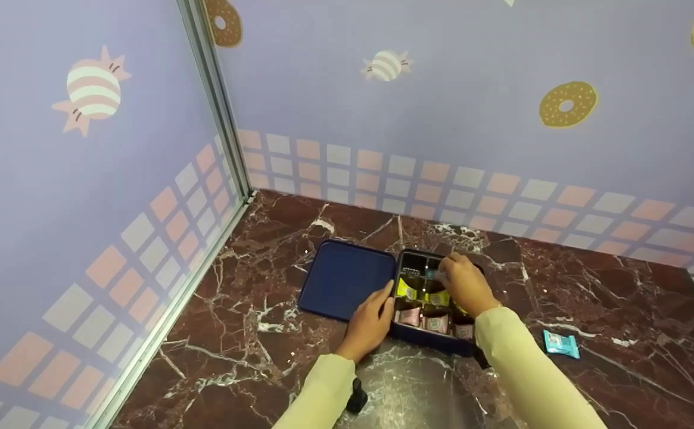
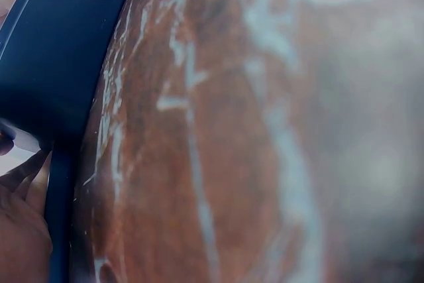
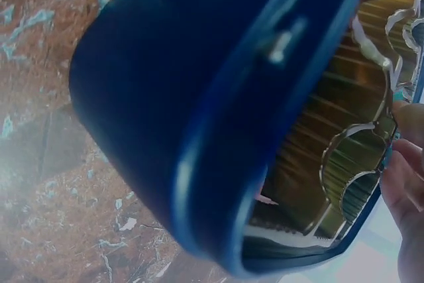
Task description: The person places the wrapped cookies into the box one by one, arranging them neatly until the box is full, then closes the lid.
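A dark blue box stands with its lid laid back flat on the left. Gold-coloured dividers split its inside. Pink wrapped packets fill the front row, and yellow packets sit behind them. My right hand reaches over the back row and pinches a small blue wrapped packet; its teal edge shows between finger and thumb in the right wrist view. Along the box's left wall rests my left hand, fingers fairly straight and touching the rim. The right forearm covers the box's right side.
Another blue wrapped packet lies on the marbled red-brown table, right of the box. A patterned wall closes off the back, and a second wall runs along the left.
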{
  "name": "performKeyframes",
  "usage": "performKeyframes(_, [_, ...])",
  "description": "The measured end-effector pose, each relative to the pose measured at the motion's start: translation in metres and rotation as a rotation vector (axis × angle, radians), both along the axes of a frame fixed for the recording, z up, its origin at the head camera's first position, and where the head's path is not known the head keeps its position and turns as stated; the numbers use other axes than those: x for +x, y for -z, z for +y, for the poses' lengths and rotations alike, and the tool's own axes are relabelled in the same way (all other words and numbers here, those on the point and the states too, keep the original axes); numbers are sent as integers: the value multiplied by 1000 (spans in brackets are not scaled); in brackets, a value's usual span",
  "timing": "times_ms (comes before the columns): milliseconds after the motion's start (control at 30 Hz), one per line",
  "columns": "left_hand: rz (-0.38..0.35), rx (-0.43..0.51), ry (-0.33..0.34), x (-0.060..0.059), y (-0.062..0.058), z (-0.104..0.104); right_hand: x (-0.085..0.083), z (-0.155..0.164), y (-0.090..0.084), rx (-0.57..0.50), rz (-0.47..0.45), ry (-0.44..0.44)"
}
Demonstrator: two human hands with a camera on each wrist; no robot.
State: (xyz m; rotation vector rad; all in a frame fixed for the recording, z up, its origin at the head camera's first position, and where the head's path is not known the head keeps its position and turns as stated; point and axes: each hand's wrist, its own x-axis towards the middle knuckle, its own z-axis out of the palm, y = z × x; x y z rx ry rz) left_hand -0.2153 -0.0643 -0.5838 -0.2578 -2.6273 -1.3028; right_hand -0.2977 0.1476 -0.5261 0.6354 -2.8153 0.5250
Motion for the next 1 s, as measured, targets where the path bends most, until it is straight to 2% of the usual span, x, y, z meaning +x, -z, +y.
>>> performKeyframes(500, [9,8,4,0,0,0,0,4,2,12,19,-2])
performKeyframes(1000, [6,11,9,0,-1,1,7,12,-7,24,39,0])
